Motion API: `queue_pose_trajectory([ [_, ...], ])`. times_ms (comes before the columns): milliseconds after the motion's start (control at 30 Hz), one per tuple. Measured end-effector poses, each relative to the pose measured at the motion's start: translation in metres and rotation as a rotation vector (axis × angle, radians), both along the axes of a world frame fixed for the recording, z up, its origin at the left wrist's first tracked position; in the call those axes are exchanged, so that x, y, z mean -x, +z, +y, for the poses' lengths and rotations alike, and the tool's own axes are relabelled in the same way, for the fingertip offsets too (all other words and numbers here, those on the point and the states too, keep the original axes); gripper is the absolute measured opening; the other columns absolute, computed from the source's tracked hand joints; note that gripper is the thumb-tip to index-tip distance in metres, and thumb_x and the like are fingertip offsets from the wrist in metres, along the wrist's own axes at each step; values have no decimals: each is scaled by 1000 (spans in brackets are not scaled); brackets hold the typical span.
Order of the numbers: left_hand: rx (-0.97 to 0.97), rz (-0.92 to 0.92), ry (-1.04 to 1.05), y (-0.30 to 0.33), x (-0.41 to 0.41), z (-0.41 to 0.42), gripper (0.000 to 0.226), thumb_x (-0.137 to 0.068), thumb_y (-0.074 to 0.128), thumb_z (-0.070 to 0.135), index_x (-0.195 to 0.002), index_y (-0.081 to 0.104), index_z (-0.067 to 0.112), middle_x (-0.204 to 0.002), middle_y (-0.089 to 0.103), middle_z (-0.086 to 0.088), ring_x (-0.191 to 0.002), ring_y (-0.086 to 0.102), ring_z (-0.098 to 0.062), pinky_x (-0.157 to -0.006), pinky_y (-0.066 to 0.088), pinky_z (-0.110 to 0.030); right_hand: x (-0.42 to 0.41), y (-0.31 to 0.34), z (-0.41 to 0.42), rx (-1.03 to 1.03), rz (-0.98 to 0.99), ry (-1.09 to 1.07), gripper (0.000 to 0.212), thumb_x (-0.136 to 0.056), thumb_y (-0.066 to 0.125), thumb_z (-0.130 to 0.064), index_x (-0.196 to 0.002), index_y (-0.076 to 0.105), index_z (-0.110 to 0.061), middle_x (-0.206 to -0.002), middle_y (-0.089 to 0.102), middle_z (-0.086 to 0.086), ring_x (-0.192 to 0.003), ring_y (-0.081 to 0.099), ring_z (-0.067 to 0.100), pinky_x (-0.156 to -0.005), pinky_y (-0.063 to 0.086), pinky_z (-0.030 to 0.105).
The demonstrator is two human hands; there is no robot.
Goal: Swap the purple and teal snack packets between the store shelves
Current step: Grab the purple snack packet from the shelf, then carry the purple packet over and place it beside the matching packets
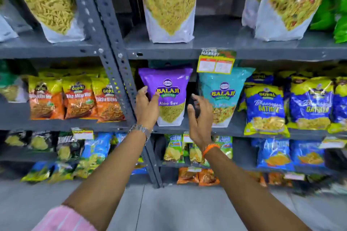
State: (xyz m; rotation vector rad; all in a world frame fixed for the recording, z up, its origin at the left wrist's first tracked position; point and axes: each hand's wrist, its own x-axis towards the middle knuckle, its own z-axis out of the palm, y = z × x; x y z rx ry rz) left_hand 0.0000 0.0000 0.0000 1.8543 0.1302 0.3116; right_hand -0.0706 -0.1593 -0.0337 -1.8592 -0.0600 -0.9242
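Grey slotted-steel store shelves (187, 50) fill the view, stacked w/ snack bags on several levels. Task items sit on the middle shelf, right of the upright post: purple packet (169, 92) on the left, teal packet (222, 95) just beside it on the right, both standing upright, a yellow price tag (216, 65) hanging over the teal one's top edge. Left hand (146, 107) is open, fingers spread, thumb touching or just at the purple packet's left edge; not gripping yet. Right hand (200, 118) is open too, curled loosely in the gap between the two packets, nothing held. Handling, as a guess: both are soft film pouches, light, glossy so prob. slippery, contents crushable, so no hard squeeze. Flat base keeps them standing. Best hold looks like pinching both side edges around mid-height, or the sealed top strip, one packet per hand. Bigger purple and teal bags stand on the shelf above.
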Motion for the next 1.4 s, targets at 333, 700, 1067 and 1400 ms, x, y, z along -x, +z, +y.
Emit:
queue_pose_trajectory([
  [333,125,230,-62,-22,-42,-15,107,-81,75,41,-158,11,2,-162,34,-16,-148,38,-29,-122,33,-44,-94,-41,1,-272,609,248,113,-58,88,5,-150,24,-6,-140,48,10,-122,49,14,-107,46,34],
  [700,138,34,-40,-40,-58,-11,49,-85,75,21,-123,46,9,-118,67,-4,-106,68,-23,-101,55,-45,-130,-57,-6,-307,631,504,94,-56,81,24,-138,40,7,-125,64,23,-92,70,-4,-77,56,15],
  [1067,40,-106,10,-57,7,-4,51,-84,76,28,-122,50,6,-109,69,-1,-93,69,-14,-84,56,-30,-73,-57,-7,-277,696,495,85,-51,86,19,-126,53,-5,-112,69,5,-90,70,-7,-78,58,17],
  [1400,261,-278,-12,1,80,3,53,-74,87,17,-118,57,15,-106,76,-9,-89,74,-16,-77,60,-30,24,16,-5,-318,654,511,79,-56,86,15,-126,58,-7,-118,74,12,-109,72,26,-91,61,42],
])
